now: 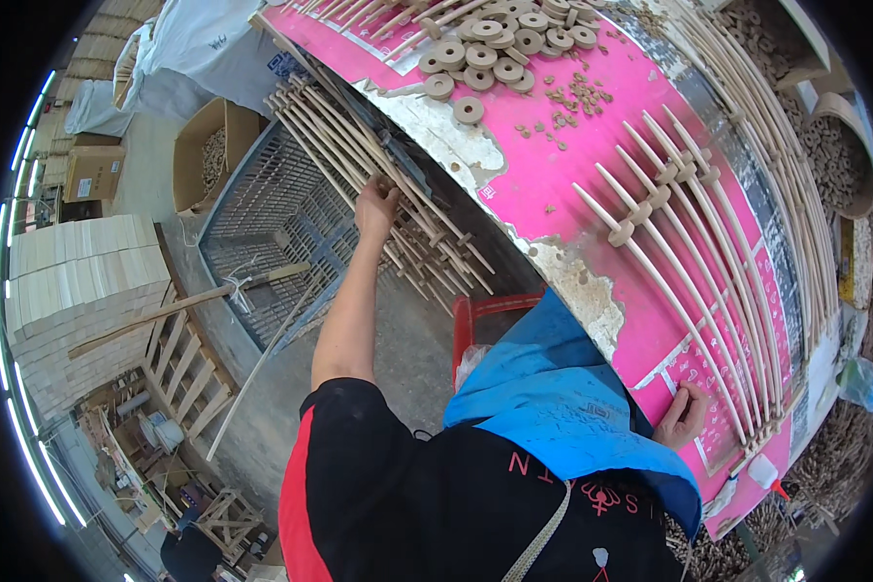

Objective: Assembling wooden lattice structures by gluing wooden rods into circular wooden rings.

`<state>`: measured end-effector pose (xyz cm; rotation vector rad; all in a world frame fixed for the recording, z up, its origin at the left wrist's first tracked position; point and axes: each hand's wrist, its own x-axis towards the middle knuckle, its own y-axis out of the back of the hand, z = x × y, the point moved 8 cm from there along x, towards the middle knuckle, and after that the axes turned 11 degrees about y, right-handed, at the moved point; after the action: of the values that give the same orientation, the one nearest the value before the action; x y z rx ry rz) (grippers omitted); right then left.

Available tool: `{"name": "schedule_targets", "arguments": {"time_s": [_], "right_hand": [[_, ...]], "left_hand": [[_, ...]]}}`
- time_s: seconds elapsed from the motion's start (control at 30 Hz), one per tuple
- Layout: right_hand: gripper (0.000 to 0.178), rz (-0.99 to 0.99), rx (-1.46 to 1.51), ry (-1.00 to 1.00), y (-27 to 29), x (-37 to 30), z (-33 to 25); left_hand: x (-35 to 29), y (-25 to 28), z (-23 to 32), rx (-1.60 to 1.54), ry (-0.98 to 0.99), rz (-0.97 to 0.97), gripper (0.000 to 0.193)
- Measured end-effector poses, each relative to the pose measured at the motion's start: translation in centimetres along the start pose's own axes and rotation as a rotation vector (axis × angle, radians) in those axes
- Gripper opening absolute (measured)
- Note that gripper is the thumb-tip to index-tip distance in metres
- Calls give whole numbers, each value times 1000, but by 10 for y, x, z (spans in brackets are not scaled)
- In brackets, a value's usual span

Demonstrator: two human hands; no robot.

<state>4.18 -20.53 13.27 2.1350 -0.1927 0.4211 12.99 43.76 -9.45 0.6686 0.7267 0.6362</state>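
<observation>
Pink worktable (592, 145), left hand (376, 206) fingers gripping wooden sticks (359, 145), right hand (684, 415) flat, fingers spread.

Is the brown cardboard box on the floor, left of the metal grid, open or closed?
Open. The cardboard box has its top flaps spread apart, and small pale pieces show inside it.

I am looking into a wood workshop.
I am seeing a pink worktable (592, 145) holding round wooden discs (500, 58) and thin sticks (689, 252), while stacked wooden boards (78, 281), cardboard boxes (213, 145) and wooden frames (189, 373) are sitting on the floor.
</observation>
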Motion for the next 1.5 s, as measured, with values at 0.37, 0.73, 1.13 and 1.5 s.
{"name": "schedule_targets", "arguments": {"time_s": [0.37, 0.73, 1.13, 1.5], "right_hand": [[3, 12, -29, -17, -3, 17, -16], [7, 53, 83, -21, 10, 17, -8], [12, 129, 209, -9, 21, 12, -3], [14, 173, 301, -3, 22, 8, 4]], "left_hand": [[57, -6, -69, 257, -133, 1, 26], [-194, 17, 184, 89, -247, -856, 23], [-371, -44, 386, 203, -940, -948, 23], [-427, -219, 475, 650, -1621, -770, 57]]}}
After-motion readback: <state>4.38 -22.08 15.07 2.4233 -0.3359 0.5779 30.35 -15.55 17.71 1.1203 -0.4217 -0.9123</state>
